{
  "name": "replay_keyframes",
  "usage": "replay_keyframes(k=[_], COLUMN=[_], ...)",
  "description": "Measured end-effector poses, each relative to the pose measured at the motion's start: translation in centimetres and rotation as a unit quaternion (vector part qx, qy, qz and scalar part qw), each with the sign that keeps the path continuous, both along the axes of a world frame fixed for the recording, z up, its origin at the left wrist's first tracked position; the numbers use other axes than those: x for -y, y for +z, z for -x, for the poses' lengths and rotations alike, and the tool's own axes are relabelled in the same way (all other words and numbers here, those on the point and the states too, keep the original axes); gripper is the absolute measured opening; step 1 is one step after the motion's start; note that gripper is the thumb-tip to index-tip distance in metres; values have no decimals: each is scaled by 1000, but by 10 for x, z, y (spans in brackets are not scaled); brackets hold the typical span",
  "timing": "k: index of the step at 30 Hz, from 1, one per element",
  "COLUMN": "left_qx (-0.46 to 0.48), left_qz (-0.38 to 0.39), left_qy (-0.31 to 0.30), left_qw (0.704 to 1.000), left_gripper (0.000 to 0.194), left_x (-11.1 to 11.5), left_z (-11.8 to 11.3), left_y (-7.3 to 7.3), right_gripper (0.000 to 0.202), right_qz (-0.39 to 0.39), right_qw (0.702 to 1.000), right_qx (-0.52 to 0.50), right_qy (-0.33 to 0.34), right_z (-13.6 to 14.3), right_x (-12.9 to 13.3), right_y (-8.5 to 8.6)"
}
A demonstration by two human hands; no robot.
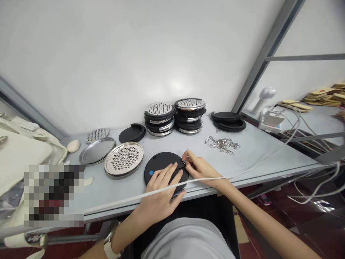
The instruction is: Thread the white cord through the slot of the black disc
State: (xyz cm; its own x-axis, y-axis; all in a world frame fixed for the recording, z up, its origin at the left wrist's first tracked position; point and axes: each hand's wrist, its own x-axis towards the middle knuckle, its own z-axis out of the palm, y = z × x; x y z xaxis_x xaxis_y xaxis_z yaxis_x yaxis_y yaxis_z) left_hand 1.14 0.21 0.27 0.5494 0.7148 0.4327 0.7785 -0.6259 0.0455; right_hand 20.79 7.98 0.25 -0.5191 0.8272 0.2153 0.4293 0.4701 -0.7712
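A round black disc (164,159) with a small blue dot lies near the table's front edge. My left hand (161,187) rests over it, its fingers stretched across the top and the thumb by the near edge. At the disc's right rim, my right hand (198,167) pinches a small metal clip (184,162), mostly hidden by the fingertips. Several similar wire clips (222,143) lie in a loose heap beyond this hand. Left of the disc is a round metal grater plate (124,158) with raised teeth.
Two stacks of black-rimmed graters, one (159,120) beside another (190,117), stand against the wall. Black round holders (228,121) lie to their right, another holder (132,133) to their left. Metal lids (97,150) sit farther left. A white cable (210,179) crosses in front.
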Motion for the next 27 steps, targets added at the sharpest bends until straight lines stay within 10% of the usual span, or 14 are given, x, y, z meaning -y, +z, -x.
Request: replay_keyframes(k=[27], left_qx=[-9], left_qz=[11], left_qy=[1], left_qw=[1000], left_gripper=[47], left_x=[0], left_z=[0], left_y=[-2], right_gripper=[15], right_qz=[-3], right_qw=[1000], right_qx=[1], right_qy=[-4], right_z=[0], right_x=[0], right_y=[0])
